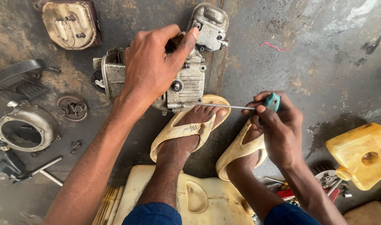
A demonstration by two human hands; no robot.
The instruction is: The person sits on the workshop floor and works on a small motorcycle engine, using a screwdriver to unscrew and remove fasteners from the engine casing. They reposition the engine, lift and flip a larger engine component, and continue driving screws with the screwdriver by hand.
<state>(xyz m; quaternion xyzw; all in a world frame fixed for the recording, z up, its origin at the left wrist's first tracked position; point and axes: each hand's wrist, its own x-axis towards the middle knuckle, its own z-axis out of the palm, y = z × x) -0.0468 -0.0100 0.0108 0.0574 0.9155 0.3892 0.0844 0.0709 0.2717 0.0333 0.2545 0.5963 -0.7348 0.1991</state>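
Engine block sits on the floor under the left hand, which grips its top. Right hand pinches a teal-handled screwdriver, tip at the block. Yellow jerrycan right of it, contents unseen.

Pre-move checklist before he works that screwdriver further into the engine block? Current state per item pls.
1. Left hand steadying the small engine block: ok, palm and fingers lie over its top.
2. Right hand gripping the screwdriver by its teal handle: ok.
3. Screwdriver tip seated on a fastener: cannot tell, the tip meets the block's lower edge but the contact point is too small to see.
4. Block resting stably on the concrete floor: cannot tell, its base is hidden.
5. Feet away from the shaft: not ok, the sandalled foot sits directly under the shaft.
6. Removed silver cover out of the way: ok, it lies beyond the block.
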